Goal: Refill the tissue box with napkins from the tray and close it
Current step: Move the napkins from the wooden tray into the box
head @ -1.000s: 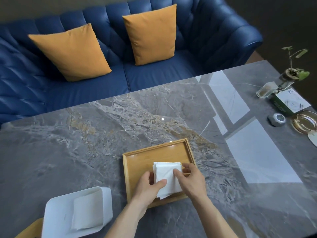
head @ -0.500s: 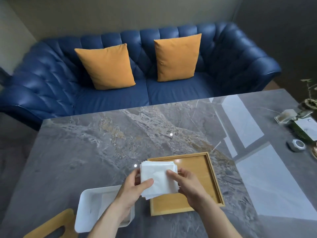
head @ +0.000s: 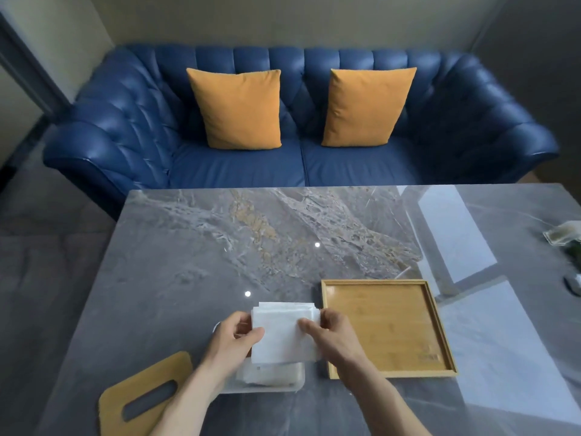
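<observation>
Across my marble table (head: 220, 247) sat a blue sofa (head: 132, 121) w/ two orange cushions (head: 239, 108); small blurred bits lay at the table's far right edge (head: 562, 237).

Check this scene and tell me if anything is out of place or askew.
Little stands out. The napkin stack, held by the left hand and right hand over the white tissue box, is slightly fanned. The wooden lid lies off, angled beside it.

Tissue box (head: 292, 380) mostly hidden under napkins (head: 283, 335) and hands.
</observation>
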`<state>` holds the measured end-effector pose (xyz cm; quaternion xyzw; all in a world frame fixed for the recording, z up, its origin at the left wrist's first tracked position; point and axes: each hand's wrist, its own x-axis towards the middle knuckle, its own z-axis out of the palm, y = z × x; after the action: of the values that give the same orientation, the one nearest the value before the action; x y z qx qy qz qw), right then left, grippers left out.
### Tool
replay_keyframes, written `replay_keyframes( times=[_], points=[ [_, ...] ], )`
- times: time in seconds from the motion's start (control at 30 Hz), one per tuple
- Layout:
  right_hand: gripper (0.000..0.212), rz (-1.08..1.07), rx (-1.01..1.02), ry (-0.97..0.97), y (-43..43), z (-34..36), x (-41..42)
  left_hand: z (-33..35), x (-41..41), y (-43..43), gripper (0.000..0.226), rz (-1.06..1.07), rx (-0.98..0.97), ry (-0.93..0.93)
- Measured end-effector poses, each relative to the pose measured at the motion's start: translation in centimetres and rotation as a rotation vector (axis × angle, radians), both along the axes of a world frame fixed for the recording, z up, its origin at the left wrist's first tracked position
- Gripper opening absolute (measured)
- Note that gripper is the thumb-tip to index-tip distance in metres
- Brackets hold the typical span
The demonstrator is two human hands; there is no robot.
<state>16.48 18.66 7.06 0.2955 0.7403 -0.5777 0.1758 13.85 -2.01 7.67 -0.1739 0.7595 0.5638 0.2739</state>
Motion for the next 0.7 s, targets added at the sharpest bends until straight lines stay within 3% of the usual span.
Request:
replay_keyframes(
  times=[0.1,0.27,0.47,0.7],
  points=[
    [0.036,0.009,0.078,0.001,-2.0,-0.4,0.5,-0.8,0.4,-1.7,0.012,0.019,-0.013,-0.001],
    [0.027,-0.003,0.28,0.025,-4.3,-0.2,1.4,-1.7,0.9,-3.1,0.021,-0.02,-0.088,-0.017],
    [0.023,0.001,0.446,0.07,-5.3,-0.6,2.3,-2.0,0.8,-2.5,0.027,-0.152,-0.439,0.081],
    [0.011,0.049,0.613,0.238,-5.9,-1.9,3.6,-2.6,1.7,-1.9,0.023,-0.209,-0.54,0.146]
  ],
)
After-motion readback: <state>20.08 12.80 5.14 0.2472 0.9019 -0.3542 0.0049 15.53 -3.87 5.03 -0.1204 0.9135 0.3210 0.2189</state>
